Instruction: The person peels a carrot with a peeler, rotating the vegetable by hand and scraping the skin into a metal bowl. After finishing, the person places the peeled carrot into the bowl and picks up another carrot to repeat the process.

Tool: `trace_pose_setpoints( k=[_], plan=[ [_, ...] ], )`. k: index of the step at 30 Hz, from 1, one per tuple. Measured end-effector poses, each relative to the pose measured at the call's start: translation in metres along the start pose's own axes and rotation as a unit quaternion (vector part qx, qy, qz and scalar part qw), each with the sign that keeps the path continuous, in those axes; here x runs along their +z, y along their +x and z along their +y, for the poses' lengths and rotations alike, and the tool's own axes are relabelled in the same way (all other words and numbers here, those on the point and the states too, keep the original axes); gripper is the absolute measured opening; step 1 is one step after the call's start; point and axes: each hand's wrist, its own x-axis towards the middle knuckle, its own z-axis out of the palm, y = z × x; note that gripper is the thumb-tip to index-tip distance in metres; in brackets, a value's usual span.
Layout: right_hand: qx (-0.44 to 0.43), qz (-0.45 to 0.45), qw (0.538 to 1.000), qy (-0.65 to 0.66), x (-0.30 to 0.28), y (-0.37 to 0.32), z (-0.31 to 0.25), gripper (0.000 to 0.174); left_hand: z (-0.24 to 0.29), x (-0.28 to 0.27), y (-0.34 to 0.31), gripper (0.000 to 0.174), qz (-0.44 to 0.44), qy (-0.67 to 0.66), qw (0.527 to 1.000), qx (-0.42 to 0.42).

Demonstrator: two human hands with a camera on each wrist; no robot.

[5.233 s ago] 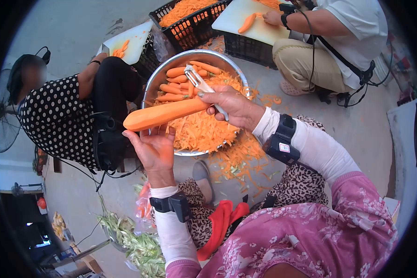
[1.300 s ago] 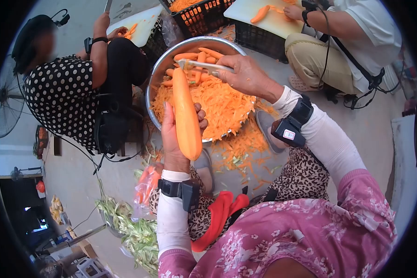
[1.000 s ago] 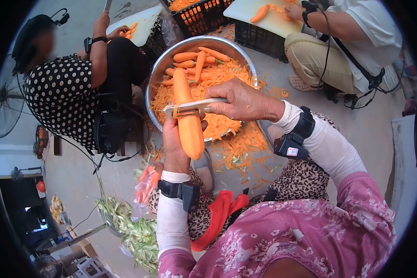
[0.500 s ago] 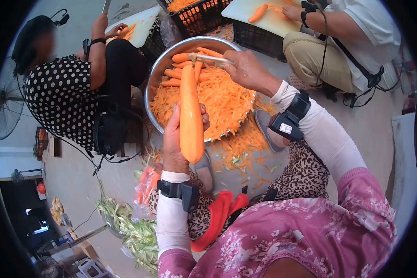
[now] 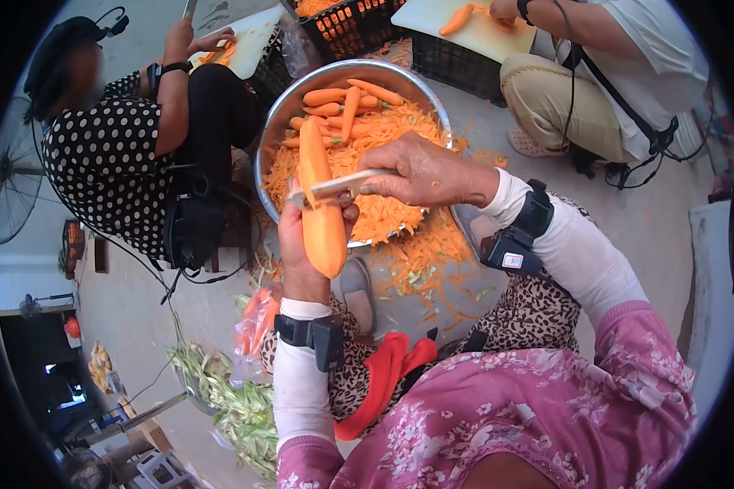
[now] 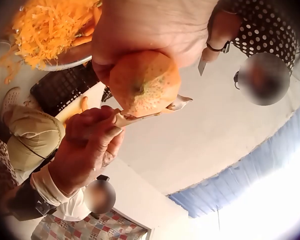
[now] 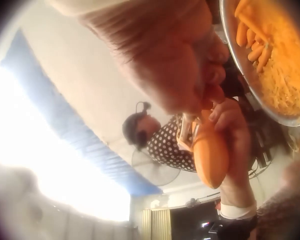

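My left hand [image 5: 298, 257] grips a large peeled-looking carrot [image 5: 324, 236], its thick end toward me, in front of the metal basin. In my right hand [image 5: 428, 171] is a peeler [image 5: 334, 187], its head lying across the middle of the carrot. From the left wrist view, the carrot's blunt end [image 6: 145, 82] shows close up, with the peeler along its side. The right wrist view has the peeler head [image 7: 185, 132] against the carrot [image 7: 211, 157], with the left fingers wrapped behind it.
The metal basin [image 5: 271, 122] holds whole carrots [image 5: 324, 96] and a heap of peelings [image 5: 391, 163]. More peelings litter the floor. Two people crouch at cutting boards [image 5: 420, 33] on black crates [image 5: 457, 73]. A bag of carrots [image 5: 257, 322] and corn husks [image 5: 236, 424] lie lower left.
The carrot was earlier held sideways, then turned to point toward me. The peeler has gone back and forth along it, from its far end half a second ago to its middle now.
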Motion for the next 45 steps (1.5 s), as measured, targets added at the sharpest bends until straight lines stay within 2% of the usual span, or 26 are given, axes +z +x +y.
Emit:
trace_pose_setpoints(
  k=[2, 3, 4, 5, 6, 8, 10, 12, 14, 16, 17, 19, 22, 25, 28, 30, 31, 32, 34, 36, 38, 39, 41, 42, 44, 45],
  plan=[
    [-0.009, 0.035, 0.998, -0.042, -0.003, 0.006, 0.012, 0.023, -0.001, -0.004, -0.002, 0.044, -0.066, 0.039, 0.995, -0.056],
    [0.006, 0.108, 0.990, -0.092, -0.007, 0.011, 0.018, 0.023, -0.009, 0.011, -0.008, 0.043, -0.004, 0.092, 0.995, -0.038],
    [0.021, 0.181, 0.973, -0.142, -0.011, 0.014, 0.026, 0.022, -0.011, 0.011, -0.009, 0.043, -0.005, 0.093, 0.995, -0.040],
    [0.052, 0.186, 0.960, -0.204, -0.016, 0.017, 0.037, 0.021, -0.012, 0.011, -0.010, 0.045, -0.019, 0.125, 0.991, -0.047],
    [0.052, 0.187, 0.959, -0.204, -0.019, 0.017, 0.043, 0.021, -0.013, 0.012, -0.011, 0.046, -0.033, 0.156, 0.986, -0.053],
    [0.208, 0.123, 0.932, -0.269, -0.022, 0.014, 0.054, 0.020, -0.013, 0.018, -0.009, 0.046, -0.046, 0.163, 0.984, -0.051],
    [0.190, 0.132, 0.936, -0.266, -0.025, 0.015, 0.057, 0.021, -0.011, 0.018, -0.007, 0.047, -0.058, 0.160, 0.985, -0.040],
    [0.091, 0.224, 0.954, -0.177, -0.028, 0.017, 0.053, 0.021, -0.008, 0.010, -0.002, 0.047, -0.026, 0.150, 0.988, -0.024],
    [0.100, 0.213, 0.958, -0.163, -0.025, 0.016, 0.041, 0.022, -0.008, 0.008, 0.001, 0.048, -0.010, 0.123, 0.992, -0.011],
    [0.144, 0.164, 0.975, -0.036, -0.018, 0.015, 0.036, 0.020, -0.007, 0.003, 0.003, 0.049, 0.007, 0.098, 0.995, -0.003],
    [0.145, 0.164, 0.975, -0.036, -0.017, 0.012, 0.032, 0.020, -0.005, 0.000, 0.004, 0.049, 0.007, 0.074, 0.997, -0.005],
    [0.107, 0.030, 0.993, 0.039, -0.017, 0.009, 0.017, 0.021, -0.003, -0.001, 0.005, 0.049, 0.006, 0.050, 0.999, -0.006],
    [0.045, -0.034, 0.997, 0.050, -0.007, 0.002, 0.006, 0.022, -0.003, 0.003, 0.003, 0.053, 0.025, 0.026, 0.999, -0.003],
    [0.025, -0.031, 0.998, 0.041, -0.005, -0.001, 0.003, 0.020, -0.003, 0.004, 0.001, 0.047, 0.068, 0.067, 0.995, 0.006],
    [0.008, 0.010, 0.999, -0.029, -0.009, 0.004, 0.007, 0.019, -0.004, -0.002, 0.001, 0.046, 0.010, 0.070, 0.997, -0.004],
    [0.024, 0.173, 0.975, -0.139, -0.012, 0.010, 0.022, 0.020, -0.007, 0.001, -0.001, 0.045, -0.048, 0.050, 0.996, -0.059],
    [0.043, 0.230, 0.954, -0.188, -0.013, 0.015, 0.033, 0.021, -0.010, 0.008, -0.003, 0.045, -0.008, 0.090, 0.995, -0.048],
    [0.044, 0.233, 0.953, -0.189, -0.015, 0.015, 0.044, 0.021, -0.012, 0.011, -0.004, 0.045, -0.010, 0.092, 0.994, -0.050],
    [0.202, 0.156, 0.930, -0.265, -0.022, 0.013, 0.051, 0.018, -0.013, 0.014, -0.004, 0.047, -0.039, 0.112, 0.991, -0.058],
    [0.218, 0.126, 0.930, -0.269, -0.027, 0.015, 0.051, 0.020, -0.010, 0.013, -0.001, 0.047, -0.033, 0.115, 0.992, -0.045],
    [0.167, 0.174, 0.951, -0.195, -0.026, 0.015, 0.042, 0.018, -0.009, 0.008, 0.001, 0.048, -0.025, 0.115, 0.993, -0.027],
    [0.166, 0.172, 0.951, -0.195, -0.025, 0.014, 0.038, 0.018, -0.008, 0.005, 0.003, 0.047, -0.023, 0.103, 0.994, -0.026],
    [0.176, 0.162, 0.970, -0.049, -0.022, 0.014, 0.029, 0.019, -0.006, 0.001, 0.004, 0.047, -0.022, 0.092, 0.995, -0.025],
    [0.175, 0.162, 0.970, -0.048, -0.021, 0.012, 0.023, 0.019, -0.005, 0.001, 0.004, 0.047, -0.015, 0.078, 0.997, -0.026],
    [0.123, 0.038, 0.986, 0.107, -0.019, 0.009, 0.014, 0.021, -0.003, 0.002, 0.003, 0.046, -0.008, 0.065, 0.998, -0.026],
    [0.106, 0.000, 0.989, 0.100, -0.016, 0.007, 0.013, 0.022, -0.003, 0.004, 0.003, 0.048, -0.003, 0.048, 0.998, -0.027]
  ],
)
